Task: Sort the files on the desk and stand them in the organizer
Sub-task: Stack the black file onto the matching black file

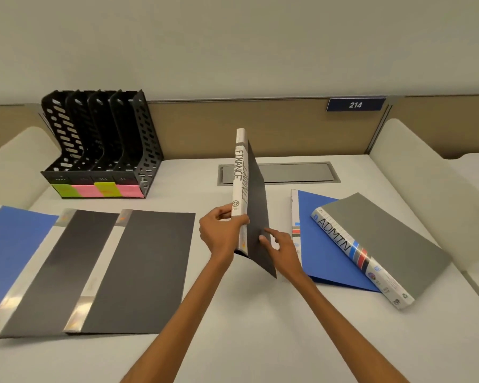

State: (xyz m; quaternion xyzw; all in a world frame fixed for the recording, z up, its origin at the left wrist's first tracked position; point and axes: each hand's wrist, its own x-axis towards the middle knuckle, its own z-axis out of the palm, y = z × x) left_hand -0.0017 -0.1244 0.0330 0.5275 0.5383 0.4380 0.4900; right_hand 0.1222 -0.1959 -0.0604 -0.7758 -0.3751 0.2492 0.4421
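Nearest, at the left of the desk [233, 341]: laid flat and overlapping like shingles, a blue file [9, 250], a dark grey file [67, 258] and a second dark grey file [144, 266], silvery spine strips showing, probably spread so for reading and sorting. Further in, at the middle: raised on end, the FINANCE file [256, 205], spine toward the camera and label readable, likely lifted for checking the name and for going upright into a slot. Gripped low on the white spine by the left hand [221, 230], fingers and thumb curled round the edge, seemingly taking the weight. Steadied from the other side by the right hand [281, 250], fingers loose and nearly straight, tips against the dark cover, wrapped round nothing; apparently there against flapping or tipping. To the right, at much the same depth: left lying, a grey ADMIN binder [385, 244], askew on top of a second blue file [318, 239], both unsorted. Farther back on the left, close to the partition [205, 128]: the black organizer [100, 145], four slots, with green and pink sticky notes [100, 190] along the front, presumably as slot labels, writing too small to read. Judged early in the task: no file stood in it yet. Behind the held file, set into the desk, a grey cable hatch [288, 172]; farthest, a blue plate marked 214 [355, 105].
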